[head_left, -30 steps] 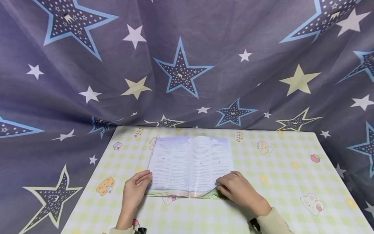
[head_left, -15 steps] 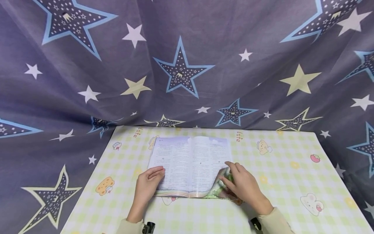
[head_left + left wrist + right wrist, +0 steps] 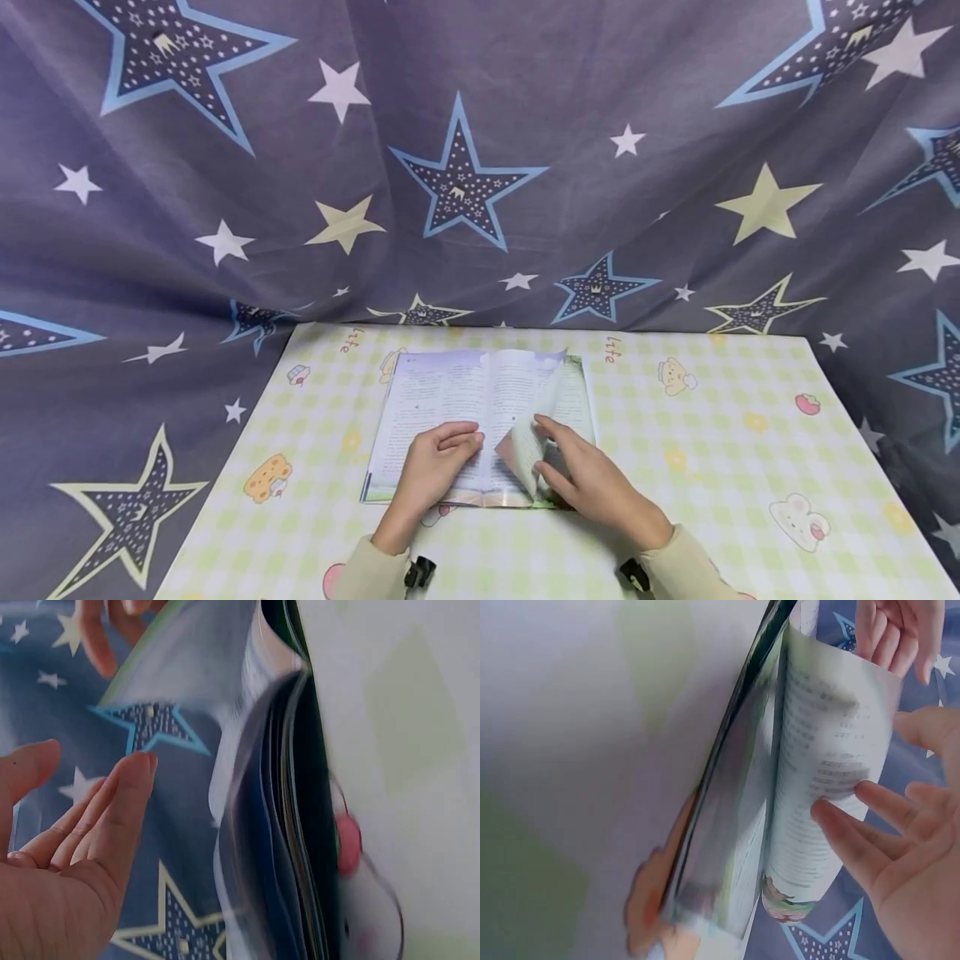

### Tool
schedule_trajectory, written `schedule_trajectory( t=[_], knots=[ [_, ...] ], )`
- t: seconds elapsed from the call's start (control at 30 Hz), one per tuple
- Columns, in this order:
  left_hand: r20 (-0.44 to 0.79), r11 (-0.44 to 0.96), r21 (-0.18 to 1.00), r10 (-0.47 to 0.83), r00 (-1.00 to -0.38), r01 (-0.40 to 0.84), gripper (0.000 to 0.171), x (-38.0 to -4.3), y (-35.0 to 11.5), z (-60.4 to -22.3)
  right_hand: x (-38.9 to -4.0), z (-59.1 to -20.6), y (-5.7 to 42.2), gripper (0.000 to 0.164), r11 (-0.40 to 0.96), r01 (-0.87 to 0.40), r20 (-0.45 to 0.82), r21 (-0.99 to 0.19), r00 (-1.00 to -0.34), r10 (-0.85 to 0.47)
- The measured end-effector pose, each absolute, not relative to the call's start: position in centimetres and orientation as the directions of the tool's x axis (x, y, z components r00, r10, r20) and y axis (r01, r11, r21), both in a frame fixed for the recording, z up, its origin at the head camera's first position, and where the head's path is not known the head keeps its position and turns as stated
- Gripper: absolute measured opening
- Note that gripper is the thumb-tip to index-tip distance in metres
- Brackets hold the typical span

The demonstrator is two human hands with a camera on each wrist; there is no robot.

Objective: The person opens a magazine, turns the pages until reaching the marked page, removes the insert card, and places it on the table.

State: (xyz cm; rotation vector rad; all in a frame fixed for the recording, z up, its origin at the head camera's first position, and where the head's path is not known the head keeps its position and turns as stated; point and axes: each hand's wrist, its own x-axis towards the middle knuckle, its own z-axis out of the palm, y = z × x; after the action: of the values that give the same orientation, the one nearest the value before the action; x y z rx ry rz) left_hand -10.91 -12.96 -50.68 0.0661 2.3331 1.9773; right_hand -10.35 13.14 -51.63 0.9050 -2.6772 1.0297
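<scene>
An open book (image 3: 435, 387) lies flat with printed text on its pages. One right-hand page (image 3: 553, 400) is lifted and curls over toward the left, showing part of the page beneath. My right hand (image 3: 600, 487) has its extended fingertips against the back of this curling page (image 3: 821, 742), while the thumb stands apart from it. Above the left page near the spine is my left hand (image 3: 438, 462), palm turned toward the lifted page. Its fingers (image 3: 124, 802) are fairly straight and hold nothing. In the left wrist view, the book's page edges (image 3: 289, 817) face the camera.
The table (image 3: 720, 500) wears a pale green checked cloth with cartoon prints. Behind it hangs a dark curtain (image 3: 570, 217) patterned with stars. A black strap piece (image 3: 420, 572) shows at the left sleeve.
The right page's lower corner has risen and swung left, with my right hand moving left along with it. My left hand has moved right from the book's outer edge toward the spine.
</scene>
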Motion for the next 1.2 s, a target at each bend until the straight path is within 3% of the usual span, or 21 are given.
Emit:
schedule_trajectory(
  t=[0.13, 0.27, 0.6, 1.0, 1.2],
  knots=[
    [-0.043, 0.116, 0.993, 0.169, -0.985, -0.024, 0.038, -10.9, -12.2, -50.8, -10.4, -51.6, 12.5, 0.062, 0.543, -0.608, 0.33, -0.579, -0.784, -0.526],
    [-0.049, 0.146, 0.989, 0.158, -0.986, -0.026, 0.029, -10.9, -12.1, -51.1, -10.3, -51.5, 12.1, 0.06, 0.531, -0.634, 0.338, -0.563, -0.762, -0.552],
    [-0.082, 0.198, 0.975, -0.103, -0.991, -0.101, 0.02, -10.1, -16.5, -51.8, -10.4, -51.8, 11.9, 0.077, 0.626, -0.521, 0.182, -0.58, -0.832, -0.523],
    [-0.166, 0.274, 0.926, -0.322, -0.932, -0.26, 0.024, -8.0, -22.6, -52.0, -10.4, -52.3, 10.9, 0.084, 0.655, -0.65, 0.074, -0.386, -0.73, -0.68],
    [-0.168, 0.258, 0.927, -0.365, -0.916, -0.273, 0.024, -7.7, -23.8, -52.0, -10.4, -52.2, 10.8, 0.074, 0.653, -0.657, 0.05, -0.377, -0.718, -0.694]
  ],
)
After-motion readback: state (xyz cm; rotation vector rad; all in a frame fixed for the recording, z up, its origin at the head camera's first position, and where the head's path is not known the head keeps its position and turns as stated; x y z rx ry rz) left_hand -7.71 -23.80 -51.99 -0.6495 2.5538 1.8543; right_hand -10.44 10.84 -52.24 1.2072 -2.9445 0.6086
